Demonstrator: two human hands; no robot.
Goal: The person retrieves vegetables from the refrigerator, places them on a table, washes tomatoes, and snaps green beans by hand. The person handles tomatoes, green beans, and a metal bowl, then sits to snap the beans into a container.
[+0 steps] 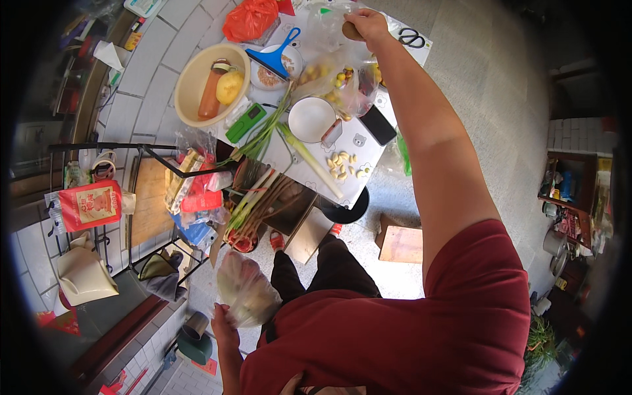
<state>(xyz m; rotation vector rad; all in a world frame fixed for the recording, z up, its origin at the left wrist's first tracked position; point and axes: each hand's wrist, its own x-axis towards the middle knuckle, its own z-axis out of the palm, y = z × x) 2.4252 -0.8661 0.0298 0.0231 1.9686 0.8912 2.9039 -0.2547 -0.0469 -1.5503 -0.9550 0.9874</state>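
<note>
At the table's far edge, my right hand (pixel 369 25) grips a brown, rounded item (pixel 351 31), partly covered by the fingers, beside a clear plastic bag (pixel 328 29). Low on the left, my left hand (pixel 225 323) holds a translucent plastic bag (pixel 247 291) with pale contents that I cannot make out. Between them on the table lie peeled garlic cloves (pixel 341 159), a leek or large scallion (pixel 313 160), a white bowl (pixel 312 120), a black smartphone (pixel 377 125) and bags of yellowish fruit (pixel 340 84).
A beige basin (pixel 185 86) holds a bottle and a yellow, rounded item. A blue squeegee (pixel 276 58) rests across a plate. Black-handled scissors (pixel 411 38) lie near the far corner. Below the table's near corner stands a black bin (pixel 353 210); a wooden stool (pixel 402 243) is close by. A black rack (pixel 113 146) stands left.
</note>
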